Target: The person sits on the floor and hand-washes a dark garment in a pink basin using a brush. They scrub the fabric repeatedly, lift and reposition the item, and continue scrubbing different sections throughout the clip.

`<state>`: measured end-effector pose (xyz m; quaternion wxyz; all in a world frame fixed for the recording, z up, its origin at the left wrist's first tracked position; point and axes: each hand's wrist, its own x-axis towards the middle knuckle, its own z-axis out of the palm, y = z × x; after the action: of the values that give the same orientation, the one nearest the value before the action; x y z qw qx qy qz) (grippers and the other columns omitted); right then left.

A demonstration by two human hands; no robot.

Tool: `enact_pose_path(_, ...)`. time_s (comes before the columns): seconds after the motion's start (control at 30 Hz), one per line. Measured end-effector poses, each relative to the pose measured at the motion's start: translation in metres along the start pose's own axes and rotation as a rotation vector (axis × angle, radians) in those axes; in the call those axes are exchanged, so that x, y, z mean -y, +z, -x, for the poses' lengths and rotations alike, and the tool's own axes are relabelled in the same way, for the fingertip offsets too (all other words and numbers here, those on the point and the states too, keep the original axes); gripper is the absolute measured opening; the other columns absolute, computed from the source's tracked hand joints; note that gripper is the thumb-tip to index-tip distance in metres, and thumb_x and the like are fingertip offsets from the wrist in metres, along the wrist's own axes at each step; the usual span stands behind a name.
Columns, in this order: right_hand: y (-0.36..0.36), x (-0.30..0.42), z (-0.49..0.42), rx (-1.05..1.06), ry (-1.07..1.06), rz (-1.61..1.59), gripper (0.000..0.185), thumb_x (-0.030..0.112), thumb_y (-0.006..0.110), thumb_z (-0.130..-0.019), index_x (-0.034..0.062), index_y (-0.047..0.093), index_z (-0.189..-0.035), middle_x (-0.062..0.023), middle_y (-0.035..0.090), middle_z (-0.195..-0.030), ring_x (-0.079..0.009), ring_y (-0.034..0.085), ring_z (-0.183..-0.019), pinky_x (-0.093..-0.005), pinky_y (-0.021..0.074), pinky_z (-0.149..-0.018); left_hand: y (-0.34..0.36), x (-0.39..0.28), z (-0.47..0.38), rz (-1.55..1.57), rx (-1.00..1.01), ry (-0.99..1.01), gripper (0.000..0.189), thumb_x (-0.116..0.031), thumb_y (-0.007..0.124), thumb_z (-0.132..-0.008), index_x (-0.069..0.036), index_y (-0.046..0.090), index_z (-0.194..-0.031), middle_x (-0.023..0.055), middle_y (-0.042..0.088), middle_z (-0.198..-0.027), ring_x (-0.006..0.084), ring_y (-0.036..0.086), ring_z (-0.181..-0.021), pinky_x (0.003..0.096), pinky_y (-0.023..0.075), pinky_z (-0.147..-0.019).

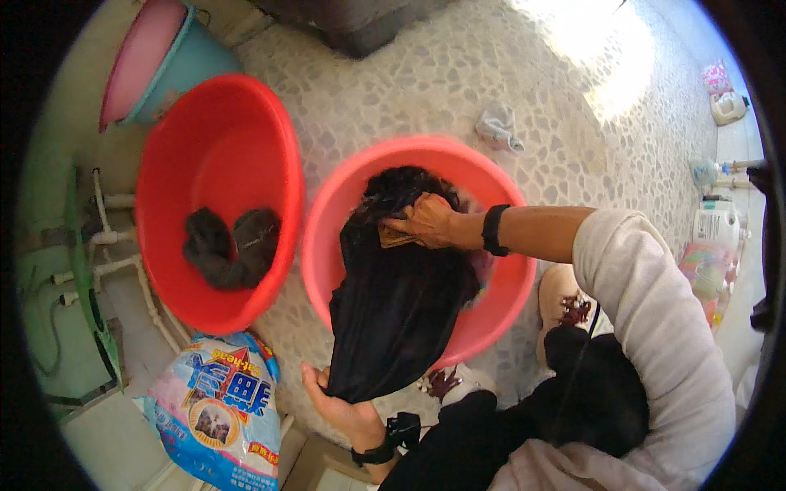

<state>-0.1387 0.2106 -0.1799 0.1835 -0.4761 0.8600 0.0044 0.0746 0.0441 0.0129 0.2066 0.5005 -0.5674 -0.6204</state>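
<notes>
A black wet garment [393, 313] hangs over the near rim of a pink plastic basin [503, 307]. Its lower end is pinched in my left hand [344, 408], just outside the basin. My right hand [430, 221] presses a flat brown block [395, 237], which looks like a wooden scrubbing brush, against the cloth inside the basin. Its underside is hidden. More of the black fabric lies bunched beyond my right hand.
To the left, a red basin [215, 147] holds a dark grey bunched garment [236, 251]. A detergent bag [221, 417] stands below it, near white pipes [116, 264]. A pale crumpled cloth [498, 127] lies on the pebble-patterned floor [393, 92]. Jugs [715, 224] line the right wall.
</notes>
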Motion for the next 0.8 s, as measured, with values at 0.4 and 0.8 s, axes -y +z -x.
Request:
enact_pose_path(0.4, 0.007, 0.067, 0.016, -0.182, -0.271, -0.313, 0.084, 0.032, 0.069, -0.078, 0.0239, 0.024, -0.149, -0.0233, 0.059, -0.114, -0.0414, 0.065, -0.088, -0.0478, 0.0538, -0.071, -0.022, 0.011, -0.020, 0.576, 0.465, -0.193, 0.026, -0.035, 0.053, -0.098, -0.010, 0.055, -0.092, 0.0004, 0.055, -0.089, 0.0146, 0.059, -0.085, 0.0299, 0.0507, -0.084)
enact_pose_path(0.8, -0.049, 0.111, 0.049, -0.093, -0.448, -0.537, 0.078, 0.034, 0.059, -0.084, 0.0228, 0.022, -0.152, -0.0219, 0.055, -0.117, -0.0379, 0.061, -0.096, -0.0503, 0.0554, -0.071, -0.006, 0.013, -0.025, 0.209, 0.125, -0.165, 0.049, -0.013, 0.062, -0.092, 0.005, 0.041, -0.132, 0.0050, 0.049, -0.109, 0.0127, 0.049, -0.103, 0.0241, 0.0417, -0.092)
